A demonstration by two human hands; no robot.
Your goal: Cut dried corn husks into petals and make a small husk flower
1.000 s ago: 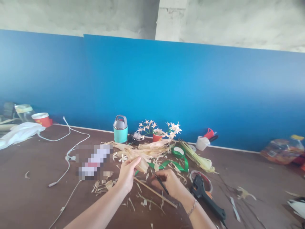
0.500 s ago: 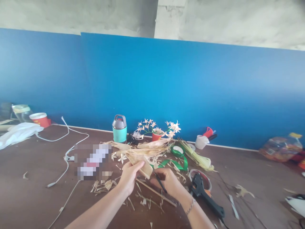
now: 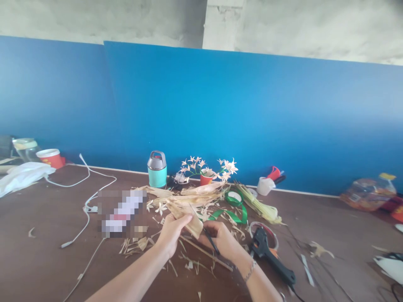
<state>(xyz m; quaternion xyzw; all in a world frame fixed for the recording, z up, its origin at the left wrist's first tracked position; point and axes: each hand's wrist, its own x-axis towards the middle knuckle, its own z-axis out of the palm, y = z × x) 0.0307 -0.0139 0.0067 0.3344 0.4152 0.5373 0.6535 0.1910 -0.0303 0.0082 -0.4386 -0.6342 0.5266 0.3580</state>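
My left hand (image 3: 171,233) is closed on a pale dried husk leaf (image 3: 189,218), pinching it above the brown table (image 3: 47,260). My right hand (image 3: 222,239) is closed round a thin black tool (image 3: 211,240) and touches the leaf's lower end. Under both hands lie a long thin stick (image 3: 206,254) and many husk scraps. Just behind is a pile of dried husks (image 3: 195,195) with small pale flowers.
A black glue gun (image 3: 270,260) lies right of my right hand, by a small round dish (image 3: 266,228). Green ribbon (image 3: 234,209), a straw bundle (image 3: 260,207), a teal flask (image 3: 157,169), a flower cup (image 3: 206,178) and white cables (image 3: 88,201) lie around. A blue wall (image 3: 220,117) stands behind.
Both hands drew a little closer together and the leaf came down between them; my right hand now touches its lower end. The view shifted slightly.
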